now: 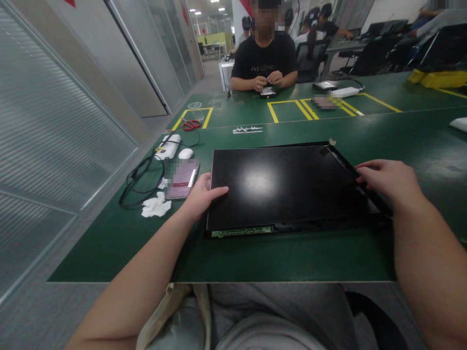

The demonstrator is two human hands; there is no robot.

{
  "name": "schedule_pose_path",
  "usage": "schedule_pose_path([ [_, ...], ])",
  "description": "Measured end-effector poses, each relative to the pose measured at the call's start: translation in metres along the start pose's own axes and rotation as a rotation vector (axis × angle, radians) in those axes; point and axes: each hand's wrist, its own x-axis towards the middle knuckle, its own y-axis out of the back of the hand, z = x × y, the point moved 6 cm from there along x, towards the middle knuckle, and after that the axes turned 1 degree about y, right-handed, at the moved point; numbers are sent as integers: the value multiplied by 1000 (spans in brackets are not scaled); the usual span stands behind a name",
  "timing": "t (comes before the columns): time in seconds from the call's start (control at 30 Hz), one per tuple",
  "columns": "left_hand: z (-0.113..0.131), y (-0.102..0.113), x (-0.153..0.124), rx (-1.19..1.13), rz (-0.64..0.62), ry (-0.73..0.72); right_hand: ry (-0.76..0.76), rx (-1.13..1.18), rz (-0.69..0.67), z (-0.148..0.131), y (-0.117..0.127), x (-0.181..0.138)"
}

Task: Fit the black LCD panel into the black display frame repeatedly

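Note:
A black LCD screen panel (277, 187) lies before me, its dark face up with a bright reflection on it. Along its near edge a green circuit board strip (242, 232) shows. My left hand (204, 194) grips the panel's left edge, thumb on the face and fingers partly hidden at the side. On the right, a black frame (375, 197) runs along the panel, standing partly apart from it. My right hand (383, 180) pinches this frame's edge between thumb and fingers. A small pale tab (332, 142) sticks up at the far right corner.
Left on the green table (120, 257) are a phone (182, 179), crumpled tissue (156, 205), white mouse (186, 153), black cable (142, 172), white power strip (168, 147) and red scissors (191, 125). Small white pieces (247, 130) lie beyond the panel. A person (264, 63) handles a small device opposite.

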Motion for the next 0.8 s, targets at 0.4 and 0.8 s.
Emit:
schedule_pose_path([
  [0.4, -4, 2, 4, -5, 19, 2, 9, -5, -11, 1, -1, 0],
  [0.8, 2, -1, -2, -9, -1, 7, 21, 16, 10, 0, -1, 1],
])
